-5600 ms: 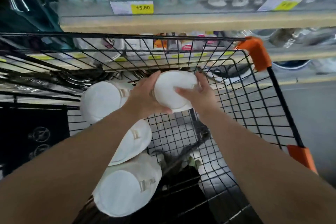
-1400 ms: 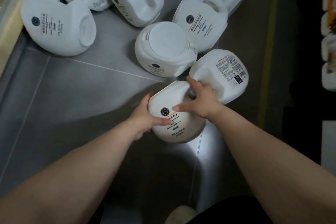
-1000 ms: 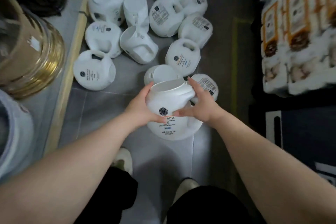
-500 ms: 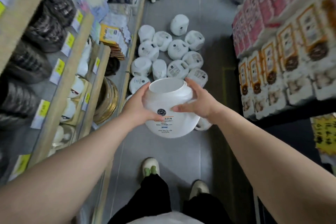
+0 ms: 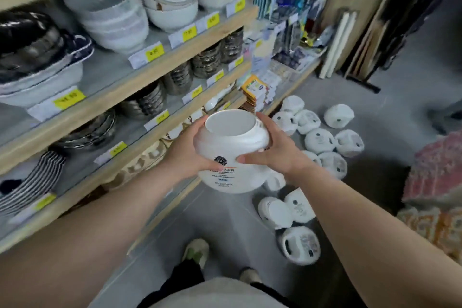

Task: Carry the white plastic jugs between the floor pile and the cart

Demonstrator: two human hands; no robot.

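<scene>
I hold a white round plastic tub [image 5: 231,150] upright at chest height, its flat lid facing up and a printed label on its front. My left hand [image 5: 186,151] grips its left side with the thumb across the front. My right hand [image 5: 273,150] grips its right side, thumb near the label. Several more white tubs [image 5: 320,141] of the same kind lie scattered on the grey floor beyond and below the held one.
Wooden shelves [image 5: 140,80] on the left carry stacked bowls [image 5: 112,15] and yellow price tags. Packaged goods [image 5: 435,175] stand at the right. Long rolls and boards [image 5: 337,42] lean at the aisle's far end. My shoes [image 5: 197,251] stand on the floor below.
After lifting this tub off the floor pile, I have risen to standing, and the view has swung left toward the shelves. Both hands keep the same grip on the tub.
</scene>
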